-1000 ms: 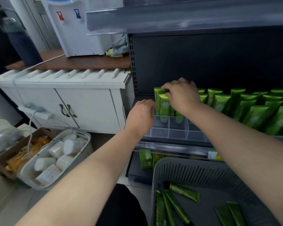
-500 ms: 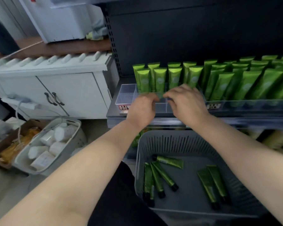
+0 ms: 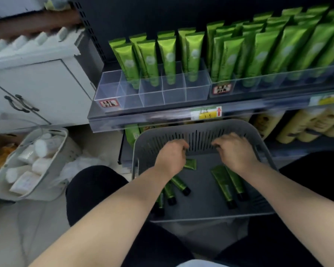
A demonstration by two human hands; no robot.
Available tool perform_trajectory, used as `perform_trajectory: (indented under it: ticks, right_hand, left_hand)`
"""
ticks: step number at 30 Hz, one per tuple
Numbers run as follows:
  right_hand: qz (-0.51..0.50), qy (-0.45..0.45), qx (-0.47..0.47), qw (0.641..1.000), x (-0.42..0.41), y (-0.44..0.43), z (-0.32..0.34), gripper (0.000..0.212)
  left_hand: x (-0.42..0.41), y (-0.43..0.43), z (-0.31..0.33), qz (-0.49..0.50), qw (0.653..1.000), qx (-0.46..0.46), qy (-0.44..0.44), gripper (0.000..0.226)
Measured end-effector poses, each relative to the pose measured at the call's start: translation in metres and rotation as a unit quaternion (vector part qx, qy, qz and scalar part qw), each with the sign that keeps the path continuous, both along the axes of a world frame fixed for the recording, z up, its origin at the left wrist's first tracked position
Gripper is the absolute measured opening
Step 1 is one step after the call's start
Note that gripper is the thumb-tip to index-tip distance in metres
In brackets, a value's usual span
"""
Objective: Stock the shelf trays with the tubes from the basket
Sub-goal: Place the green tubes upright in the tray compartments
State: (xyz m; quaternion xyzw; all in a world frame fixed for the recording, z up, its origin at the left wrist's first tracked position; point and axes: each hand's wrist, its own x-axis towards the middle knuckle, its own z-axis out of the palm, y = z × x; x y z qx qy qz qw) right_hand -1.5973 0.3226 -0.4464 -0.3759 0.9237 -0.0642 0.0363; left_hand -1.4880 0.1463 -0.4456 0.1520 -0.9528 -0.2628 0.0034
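Note:
A grey slotted basket sits on my lap below the shelf, with several dark green tubes lying flat in it. Both hands reach down into it. My left hand hovers over the left group of tubes with curled fingers, and the end of one tube pokes out beside it; whether it grips that tube is hidden. My right hand hangs near the far wall with loosely bent fingers and nothing in them. On the shelf, the clear divided tray holds upright light green tubes in its back cells.
A second clear tray to the right is packed with upright green tubes. Yellow bottles lie on the shelf below. A white cabinet stands at the left, and a white basket of white containers sits on the floor.
Both hands have come down from the shelf tray into the basket. The view has tilted downward with them.

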Motion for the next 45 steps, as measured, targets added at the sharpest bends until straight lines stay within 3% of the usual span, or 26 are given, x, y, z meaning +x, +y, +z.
perform_trajectory:
  ticks: [5,9,12,15,17,22,28,32,39,45]
  right_hand:
    - [-0.033,-0.141,0.112,0.983,-0.005,0.021,-0.054,0.045]
    - [-0.057,-0.279,0.208,0.936,-0.005,0.022,-0.088,0.050]
    - [-0.041,-0.302,0.307,0.902,-0.003,0.018,-0.094,0.050]
    - [-0.035,-0.300,0.330,0.894,-0.002,0.015,-0.100,0.065]
    - [-0.028,-0.305,0.322,0.896,0.000,0.011,-0.102,0.068]
    - [0.029,-0.307,0.263,0.914,0.028,-0.006,-0.099,0.033]
    - [-0.036,-0.211,0.168,0.962,0.007,-0.014,-0.103,0.038]
    - [-0.063,-0.234,0.183,0.953,-0.003,-0.007,-0.114,0.055]
    - [-0.112,-0.366,0.107,0.918,0.001,-0.015,-0.106,0.025]
    - [-0.080,-0.332,0.102,0.935,-0.002,-0.017,-0.067,0.022]
  left_hand:
    - [0.012,0.015,-0.041,-0.017,0.995,0.008,-0.093,0.036]
    - [0.013,0.021,-0.059,-0.022,0.990,0.027,-0.135,0.037]
    - [0.012,0.025,-0.068,-0.028,0.988,0.041,-0.144,0.038]
    - [0.013,0.026,-0.076,-0.028,0.988,0.049,-0.143,0.039]
    - [0.015,0.025,-0.080,-0.029,0.987,0.050,-0.147,0.040]
    - [0.021,0.020,-0.092,-0.022,0.986,0.054,-0.159,0.040]
    - [0.021,0.018,-0.097,-0.004,0.988,0.066,-0.138,0.038]
    - [0.023,0.015,-0.101,-0.009,0.987,0.061,-0.149,0.035]
    - [0.019,0.018,-0.106,-0.011,0.986,0.070,-0.150,0.036]
    - [0.006,0.022,-0.104,-0.032,0.984,0.055,-0.169,0.037]
